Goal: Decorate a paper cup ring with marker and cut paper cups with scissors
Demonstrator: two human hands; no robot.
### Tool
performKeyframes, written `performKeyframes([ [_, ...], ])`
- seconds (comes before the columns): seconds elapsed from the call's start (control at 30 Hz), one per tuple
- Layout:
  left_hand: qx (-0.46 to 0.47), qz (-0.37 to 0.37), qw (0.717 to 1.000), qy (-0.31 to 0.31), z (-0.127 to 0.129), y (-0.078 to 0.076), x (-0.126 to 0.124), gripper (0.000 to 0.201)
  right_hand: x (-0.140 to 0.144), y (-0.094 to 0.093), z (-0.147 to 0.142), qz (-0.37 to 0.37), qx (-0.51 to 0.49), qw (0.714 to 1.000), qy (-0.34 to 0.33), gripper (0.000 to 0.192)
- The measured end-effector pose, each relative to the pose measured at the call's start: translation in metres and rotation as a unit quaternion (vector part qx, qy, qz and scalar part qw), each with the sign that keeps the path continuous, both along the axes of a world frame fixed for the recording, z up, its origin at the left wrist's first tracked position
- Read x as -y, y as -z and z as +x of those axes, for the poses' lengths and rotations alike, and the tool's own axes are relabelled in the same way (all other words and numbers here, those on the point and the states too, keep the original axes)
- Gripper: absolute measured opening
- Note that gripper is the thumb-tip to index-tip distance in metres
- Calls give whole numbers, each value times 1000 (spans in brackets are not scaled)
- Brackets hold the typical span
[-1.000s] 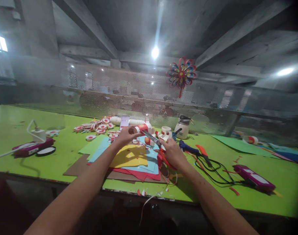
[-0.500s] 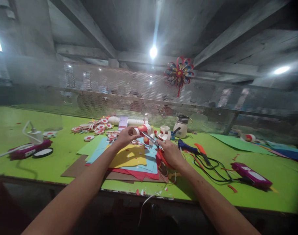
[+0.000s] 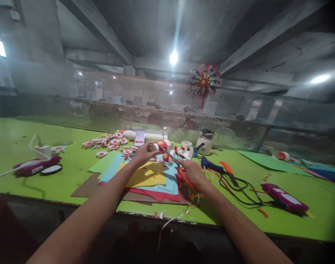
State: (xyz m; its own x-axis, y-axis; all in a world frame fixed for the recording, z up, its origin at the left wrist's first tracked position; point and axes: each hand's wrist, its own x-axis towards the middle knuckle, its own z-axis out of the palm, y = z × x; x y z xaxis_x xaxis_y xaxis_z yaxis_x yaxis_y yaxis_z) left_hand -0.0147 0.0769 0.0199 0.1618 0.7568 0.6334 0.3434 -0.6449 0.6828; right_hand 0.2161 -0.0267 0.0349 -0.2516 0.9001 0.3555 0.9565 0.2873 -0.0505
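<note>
Left hand: the left hand [image 3: 142,153] is raised just above the paper stack, fingers wrapped around a red and white roll [image 3: 160,145], which it grips at its left end.
Right hand: the right hand [image 3: 193,172] is clenched in the red handles of a pair of scissors [image 3: 175,163].
Scissors: the blades slant up and left from the right hand, and their tips meet the roll; whether they are cutting into it cannot be told.
Roll: held in the air between the two hands, over the far edge of the coloured sheets.
Paper stack: yellow, blue, red and brown sheets [image 3: 153,179] lie fanned under both hands, their near corners close to the table's front edge.
Table: the green table [image 3: 74,167] runs the full width of the view; its near edge crosses just under the forearms, with paper scraps lying along it.
Left side: bare green surface lies between the sheets and a purple device [image 3: 35,165] with a white plug and cable, well apart from the left hand.
Right side: a blue and orange glue gun [image 3: 215,168] and black cables [image 3: 239,189] lie just beside the right hand; another purple device [image 3: 284,198] sits farther right.
Far edge: red and white discs [image 3: 109,143], a white jug [image 3: 205,142] and cut cups crowd the strip before the mesh screen [image 3: 167,106].
</note>
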Motion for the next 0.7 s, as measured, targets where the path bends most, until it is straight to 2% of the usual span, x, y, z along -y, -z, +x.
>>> performKeyframes([
  [0.27,-9,-3,1000,-4,1,1,0,33,1,2,-3,-2,-20,1000,9,32],
  [0.5,0,-2,1000,-11,1,1,1,54,4,-1,-3,-12,-40,999,5,30],
  [0.7,-1,-4,1000,3,1,3,-1,34,4,0,-5,-29,-59,998,-4,26],
])
